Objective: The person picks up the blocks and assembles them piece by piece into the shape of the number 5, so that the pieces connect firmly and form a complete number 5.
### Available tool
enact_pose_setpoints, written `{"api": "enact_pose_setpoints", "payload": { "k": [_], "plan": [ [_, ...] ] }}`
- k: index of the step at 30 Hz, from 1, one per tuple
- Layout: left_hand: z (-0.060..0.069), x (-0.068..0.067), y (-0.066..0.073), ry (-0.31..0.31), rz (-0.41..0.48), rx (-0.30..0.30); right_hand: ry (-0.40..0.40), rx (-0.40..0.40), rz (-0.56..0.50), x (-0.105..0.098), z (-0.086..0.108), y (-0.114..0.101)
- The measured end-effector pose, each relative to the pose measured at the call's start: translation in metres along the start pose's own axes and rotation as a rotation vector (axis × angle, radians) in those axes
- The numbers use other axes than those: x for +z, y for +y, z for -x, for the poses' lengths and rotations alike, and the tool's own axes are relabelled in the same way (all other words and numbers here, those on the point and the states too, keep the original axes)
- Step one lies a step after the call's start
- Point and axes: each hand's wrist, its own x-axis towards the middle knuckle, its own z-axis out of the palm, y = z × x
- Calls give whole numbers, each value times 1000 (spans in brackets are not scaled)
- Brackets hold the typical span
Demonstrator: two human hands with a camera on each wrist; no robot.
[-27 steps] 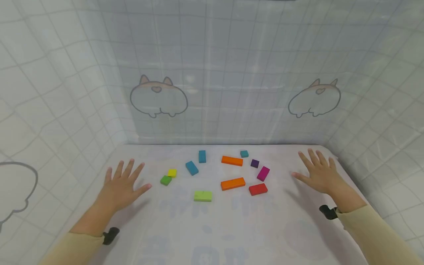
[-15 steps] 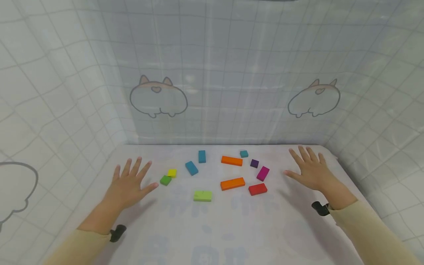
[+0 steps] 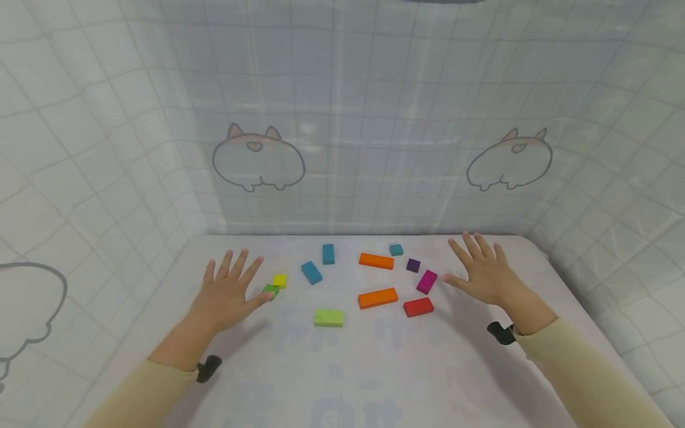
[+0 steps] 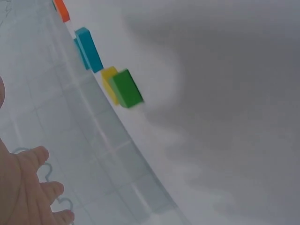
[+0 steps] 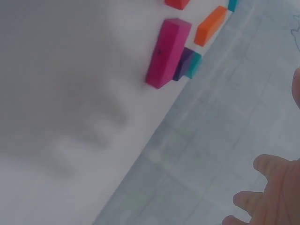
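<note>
Head | left fingers [image 3: 250,271], right fingers [image 3: 461,253] spread straight | oblong magenta block [image 3: 427,282]; green block [image 3: 275,290], perhaps cubic

Glossy white sheeting printed with a grey grid encloses the white bench [image 3: 289,368]. The rear sheet [image 3: 385,196] bears two corgi-rump drawings [image 3: 259,160]; the left sheet [image 3: 96,178] shows part of a grey outline [image 3: 63,297]. The right sheet [image 3: 615,208] is creased. Pale glints streak the rear one, and bluish prints [image 3: 332,410] fade across the benchtop.
</note>
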Motion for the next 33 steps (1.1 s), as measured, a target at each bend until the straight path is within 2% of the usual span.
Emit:
{"api": "enact_pose_setpoints", "payload": {
  "k": [5, 10, 22, 26, 33],
  "plan": [
    [-7, 3, 13, 16, 3, 7, 1, -10, -4, -1, -8, -11],
    [-17, 8, 24, 6, 2, 23, -3, -27, -5, -1, -14, -20],
    [-35, 18, 39, -5, 27, 39, 21, -55, -41, 8, -26, -32],
    [-43, 22, 44, -16, 36, 40, 6, -53, -51, 12, -31, -38],
    [-53, 23, 59, -5, 61, 72, 3, -58, -78, 18, -38, -50]
  ]
}}
